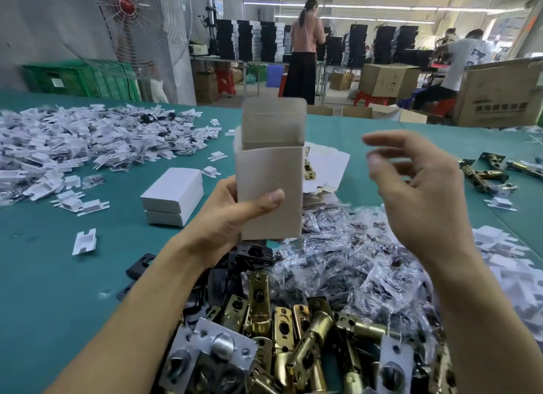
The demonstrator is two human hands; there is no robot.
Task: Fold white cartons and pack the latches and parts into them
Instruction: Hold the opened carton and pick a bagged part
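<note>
Carton upright in left hand, top flap open.

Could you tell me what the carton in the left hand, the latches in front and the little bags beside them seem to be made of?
Carton: thin paperboard, matte greyish face, crisp folded edges.
Latches: metal, probably brass-plated, shiny yellow with reflections.
Bags: clear plastic film, glossy and crinkled, dark parts showing through.
</note>
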